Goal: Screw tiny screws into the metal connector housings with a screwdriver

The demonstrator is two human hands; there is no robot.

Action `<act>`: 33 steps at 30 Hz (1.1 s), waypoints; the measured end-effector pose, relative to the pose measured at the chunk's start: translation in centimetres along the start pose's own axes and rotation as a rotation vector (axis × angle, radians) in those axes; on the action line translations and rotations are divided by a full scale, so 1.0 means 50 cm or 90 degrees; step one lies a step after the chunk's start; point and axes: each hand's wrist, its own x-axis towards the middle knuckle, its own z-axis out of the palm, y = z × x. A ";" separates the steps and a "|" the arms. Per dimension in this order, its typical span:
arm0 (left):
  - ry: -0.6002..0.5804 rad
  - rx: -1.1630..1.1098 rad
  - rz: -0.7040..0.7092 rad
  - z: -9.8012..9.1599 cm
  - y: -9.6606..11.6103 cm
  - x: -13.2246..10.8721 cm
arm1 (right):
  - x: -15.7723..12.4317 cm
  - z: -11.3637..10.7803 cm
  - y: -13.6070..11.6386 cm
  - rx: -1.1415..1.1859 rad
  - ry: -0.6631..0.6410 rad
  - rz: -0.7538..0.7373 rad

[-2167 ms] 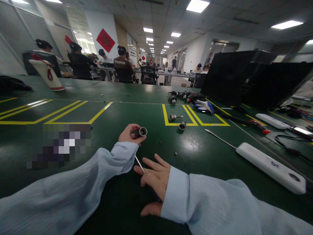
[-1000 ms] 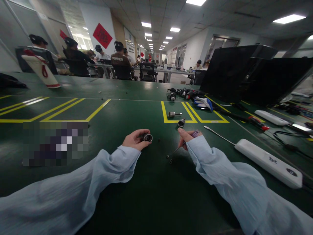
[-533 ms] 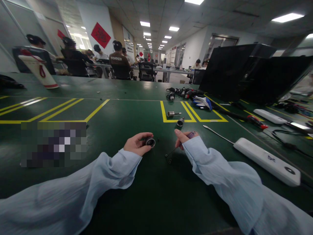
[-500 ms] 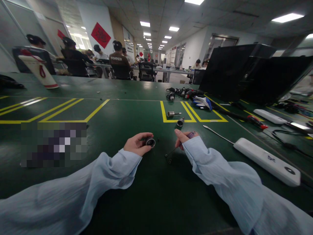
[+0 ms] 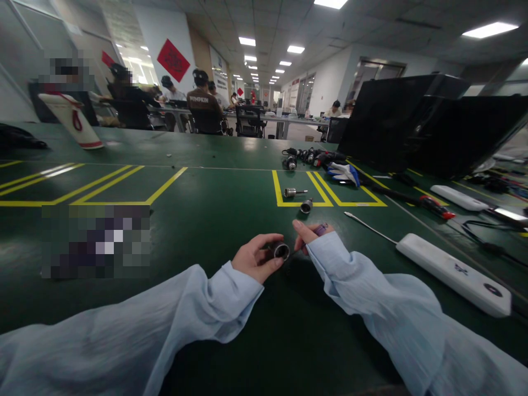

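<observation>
My left hand grips a round, hollow metal part between thumb and fingers, its dark open mouth facing me. Close beside it on the right, my right hand is closed around a slim screwdriver with a purple handle. The thin shaft points left toward the rim of the metal part; whether its tip touches cannot be made out. Beyond my hands, a similar metal cup lies on the green table. Behind it, a silver cylinder with a thin stem rests inside a yellow-taped box.
A white power strip with a cable lies to the right. Farther back are blue-and-white gloves, dark metal fittings, a red-and-black tool and large black cases. A white cup stands far left. People sit behind.
My left hand has moved right and slightly nearer me with the metal part, up to the screwdriver shaft. My right hand has barely moved. Small parts under the shaft are now hard to see.
</observation>
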 end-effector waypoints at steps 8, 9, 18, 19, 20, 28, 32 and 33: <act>-0.004 0.013 -0.011 -0.001 -0.003 0.002 | 0.000 -0.009 -0.010 0.055 0.011 0.027; -0.007 0.013 -0.014 0.000 -0.002 0.002 | 0.001 -0.010 -0.010 0.065 0.014 0.027; 0.013 0.005 -0.019 -0.001 -0.001 0.003 | 0.002 -0.011 -0.008 0.070 0.031 0.032; 0.017 0.004 -0.019 -0.001 -0.001 0.003 | 0.001 -0.011 -0.008 0.064 0.033 0.032; 0.021 0.004 -0.020 -0.001 -0.001 0.003 | 0.001 -0.010 -0.009 0.059 0.034 0.034; 0.019 0.000 -0.007 -0.002 -0.001 0.004 | 0.007 -0.009 -0.001 0.029 0.044 0.032; 0.019 -0.004 0.004 0.001 -0.001 0.005 | 0.011 -0.008 0.004 0.049 0.034 0.040; 0.022 -0.005 0.008 0.003 0.000 0.005 | 0.012 -0.007 0.005 0.056 0.028 0.042</act>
